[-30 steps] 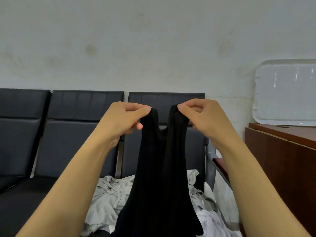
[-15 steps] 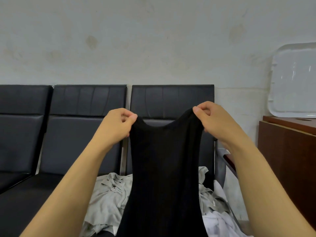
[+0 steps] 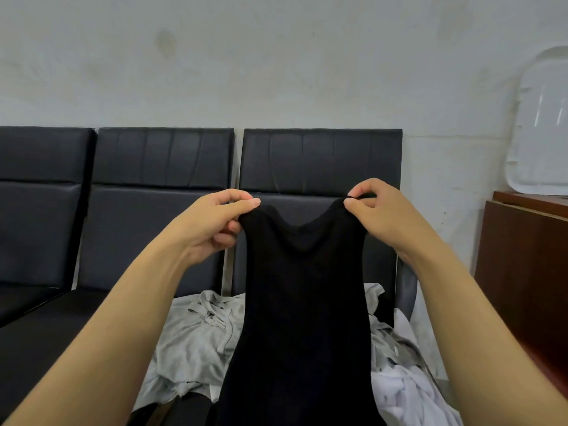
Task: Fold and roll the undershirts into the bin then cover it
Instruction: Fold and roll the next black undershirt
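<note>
A: Hands now wider apart than a second ago — the black undershirt [image 3: 302, 309] hangs stretched flat above the seat [image 3: 76, 318].

B: Grip?

A: Left hand [image 3: 212, 222] and right hand [image 3: 379, 210] each pinch a shoulder strap, thumb against forefinger.

B: Best next?

A: Probably keep the straps level, lower it flat beside the grey pile [image 3: 196, 342] — smooth before folding. No bin visible.

Left hand [image 3: 212, 224], right hand [image 3: 379, 212] raised, pinching.

black padded seats [image 3: 159, 210], stained white wall [image 3: 276, 63], brown wooden cabinet [image 3: 522, 272]
</note>
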Motion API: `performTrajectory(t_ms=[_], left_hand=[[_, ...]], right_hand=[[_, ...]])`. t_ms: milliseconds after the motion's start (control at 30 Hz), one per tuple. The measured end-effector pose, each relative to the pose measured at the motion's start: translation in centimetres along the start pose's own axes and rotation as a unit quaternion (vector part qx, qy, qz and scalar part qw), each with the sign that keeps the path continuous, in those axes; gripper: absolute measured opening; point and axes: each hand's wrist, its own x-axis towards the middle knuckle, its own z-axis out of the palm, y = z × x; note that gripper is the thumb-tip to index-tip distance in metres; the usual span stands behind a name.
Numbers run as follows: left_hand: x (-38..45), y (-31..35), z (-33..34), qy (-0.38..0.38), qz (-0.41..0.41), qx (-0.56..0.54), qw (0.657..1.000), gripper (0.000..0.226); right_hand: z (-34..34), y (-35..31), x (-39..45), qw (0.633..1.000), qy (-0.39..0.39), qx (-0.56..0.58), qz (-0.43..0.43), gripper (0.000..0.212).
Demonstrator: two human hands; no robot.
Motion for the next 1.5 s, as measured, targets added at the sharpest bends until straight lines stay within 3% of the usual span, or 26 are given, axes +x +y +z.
performTrajectory(t_ms=[200, 267, 467, 633, 800, 967, 1233, 1500], left_hand=[[0.1, 0.0, 0.8, -0.029, 0.02, -0.009, 0.999, 0.013], [0.0, 0.2, 0.9, -0.042, 0.026, -0.011, 0.999, 0.018], [-0.9, 1.3, 1.6, -0.076, 0.039, -0.019, 0.996, 0.019], [-2.1, 2.0, 3.4, -0.064, 0.097, 0.076, 0.99, 0.024], [-2.8, 2.3, 4.8, -0.05, 0.123, 0.128, 0.983, 0.019], [-3.1, 3.0, 5.3, -0.065, 0.089, 0.079, 0.991, 0.026], [-3.8, 3.7, 5.5, -0.098, 0.039, 0.011, 0.994, 0.037], [-3.9, 3.8, 4.9, -0.124, 0.044, 0.04, 0.99, 0.046]], right_hand=[[-0.6, -1.7, -0.7, 0.996, -0.061, -0.037, -0.058, 0.05], [-0.7, -2.3, -1.0, 0.993, -0.079, -0.062, -0.058, 0.057], [-0.7, -3.9, -1.7, 0.987, -0.099, -0.09, -0.09, 0.043], [-0.8, -4.7, -1.9, 0.982, -0.108, -0.083, -0.132, 0.027], [-0.4, -4.5, -1.7, 0.981, -0.088, -0.116, -0.128, 0.044], [-0.8, -5.3, -2.2, 0.971, -0.066, -0.175, -0.148, 0.027], [-0.4, -6.1, -3.0, 0.962, -0.102, -0.2, -0.159, 0.042], [-0.1, -6.1, -3.0, 0.958, -0.084, -0.217, -0.169, 0.035]])
